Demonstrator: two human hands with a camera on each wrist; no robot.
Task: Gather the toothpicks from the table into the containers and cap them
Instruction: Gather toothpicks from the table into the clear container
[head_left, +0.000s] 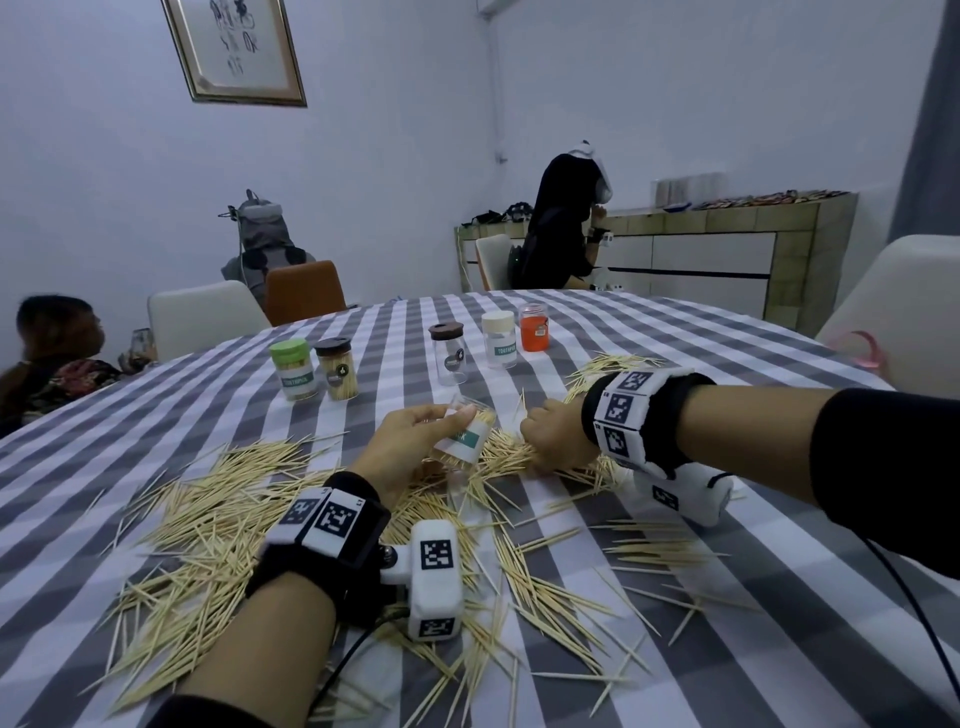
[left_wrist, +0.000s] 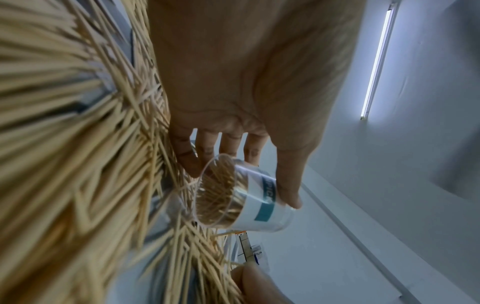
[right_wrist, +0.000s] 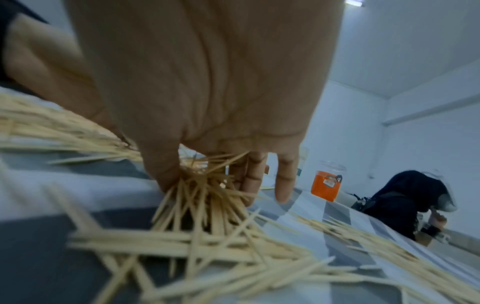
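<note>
Loose toothpicks (head_left: 218, 519) strewn over near desk (head_left: 779, 597). Left hand (head_left: 410, 441) grip around tilted open container (head_left: 462, 436) (part full). Right hand (head_left: 558, 439) grip pinching toothpick bunch (right_wrist: 205, 191). Five more containers (head_left: 447, 353) upright beyond.

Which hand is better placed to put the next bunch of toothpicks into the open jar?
The right hand: it already pinches a bunch of toothpicks beside the clear jar. The left hand is busy holding that jar tilted, mouth toward the right.
</note>
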